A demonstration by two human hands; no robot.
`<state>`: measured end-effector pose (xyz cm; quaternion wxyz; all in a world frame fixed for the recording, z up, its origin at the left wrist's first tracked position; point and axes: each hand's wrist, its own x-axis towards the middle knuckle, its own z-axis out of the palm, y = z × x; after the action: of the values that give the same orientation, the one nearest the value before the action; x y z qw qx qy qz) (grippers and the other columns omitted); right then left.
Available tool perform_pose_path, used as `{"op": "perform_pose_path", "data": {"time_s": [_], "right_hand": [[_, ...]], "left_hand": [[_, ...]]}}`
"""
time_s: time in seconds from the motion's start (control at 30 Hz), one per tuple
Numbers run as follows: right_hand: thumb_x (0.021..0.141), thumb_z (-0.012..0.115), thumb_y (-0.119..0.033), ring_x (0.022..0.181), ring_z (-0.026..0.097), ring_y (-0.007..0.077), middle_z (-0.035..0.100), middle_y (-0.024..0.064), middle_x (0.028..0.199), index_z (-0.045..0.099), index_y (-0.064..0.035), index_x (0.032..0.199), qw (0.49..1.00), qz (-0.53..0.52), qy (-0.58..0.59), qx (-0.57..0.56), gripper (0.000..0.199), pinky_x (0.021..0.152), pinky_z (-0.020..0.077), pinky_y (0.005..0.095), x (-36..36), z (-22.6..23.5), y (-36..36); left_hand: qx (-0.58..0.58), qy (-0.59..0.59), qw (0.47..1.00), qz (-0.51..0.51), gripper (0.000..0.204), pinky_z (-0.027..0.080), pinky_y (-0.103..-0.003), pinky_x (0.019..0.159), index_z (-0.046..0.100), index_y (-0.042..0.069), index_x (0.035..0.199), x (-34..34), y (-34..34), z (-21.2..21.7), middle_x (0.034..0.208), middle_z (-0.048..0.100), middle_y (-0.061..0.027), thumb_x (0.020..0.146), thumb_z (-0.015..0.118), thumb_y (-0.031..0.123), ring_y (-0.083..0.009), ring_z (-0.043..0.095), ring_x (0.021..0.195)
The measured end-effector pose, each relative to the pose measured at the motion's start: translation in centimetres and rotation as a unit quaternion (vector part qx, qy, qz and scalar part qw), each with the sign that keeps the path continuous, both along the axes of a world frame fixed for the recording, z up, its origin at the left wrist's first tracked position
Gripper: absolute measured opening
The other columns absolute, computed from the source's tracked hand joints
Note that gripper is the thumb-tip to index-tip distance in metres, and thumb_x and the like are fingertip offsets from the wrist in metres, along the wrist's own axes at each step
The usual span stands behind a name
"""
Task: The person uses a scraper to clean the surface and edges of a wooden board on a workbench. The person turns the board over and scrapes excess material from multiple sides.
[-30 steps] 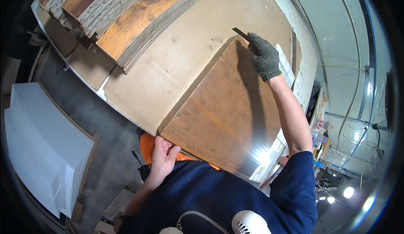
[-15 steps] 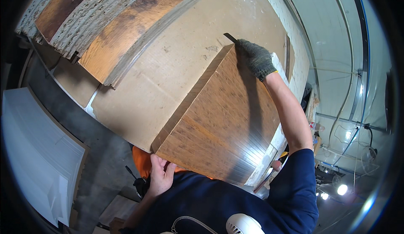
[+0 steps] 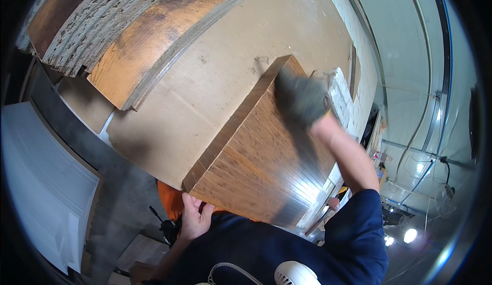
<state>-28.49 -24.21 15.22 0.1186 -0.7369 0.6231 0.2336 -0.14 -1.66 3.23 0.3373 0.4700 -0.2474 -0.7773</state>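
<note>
A brown wood-grained panel (image 3: 251,175) with a thick side edge lies flat in front of me, its near side against my body. My left hand (image 3: 197,217) is bare and pinches the panel's near left corner between thumb and fingers. Over the panel's far end is my right hand (image 3: 301,94), in a dark grey knit glove and smeared by motion. Its fingers cannot be made out, and no tool shows at them now. A tan board (image 3: 169,116) is under the panel.
Wood-grained and pitted grey planks (image 3: 154,34) lie at the far left of the board. A white block (image 3: 338,93) sits right of my gloved hand. White moulded panels (image 3: 46,182) stand low at left. A pale wall (image 3: 405,39) with cables rises at right.
My right hand has swept back toward me and slightly left over the panel. The thin dark strip that stuck out from its fingers no longer shows. My left hand keeps the corner.
</note>
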Motion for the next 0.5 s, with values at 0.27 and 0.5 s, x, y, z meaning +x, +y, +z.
{"op": "perform_pose_path", "data": {"time_s": [0.27,0.5], "right_hand": [[0.096,0.062,-0.021,0.11,0.065,0.0279,0.067,0.0113,0.12,0.058,-0.0104,0.136,0.978,0.138,-0.144,-0.063,0.043,0.093,0.0536,0.0404,-4.0,-0.9,1.4],[0.087,0.065,-0.018,0.083,0.069,0.0359,0.071,0.0156,0.086,0.073,-0.0146,0.109,0.991,0.068,0.038,-0.109,0.024,0.072,0.0553,0.0455,-12.1,-1.6,-5.1]], "left_hand": [[-0.048,-0.003,0.999,-0.012,0.036,0.047,-0.033,0.098,0.033,-0.002,0.119,0.3,1.2,-2.0,0.118,0.061,-0.0174,0.098,0.062,0.005,-0.019,0.061,0.112],[-0.044,0.01,0.997,-0.057,0.045,0.047,-0.034,0.1,0.031,0.0,0.135,0.9,1.7,-2.8,0.125,0.054,-0.015,0.098,0.057,0.0,-0.0183,0.057,0.116]]}}
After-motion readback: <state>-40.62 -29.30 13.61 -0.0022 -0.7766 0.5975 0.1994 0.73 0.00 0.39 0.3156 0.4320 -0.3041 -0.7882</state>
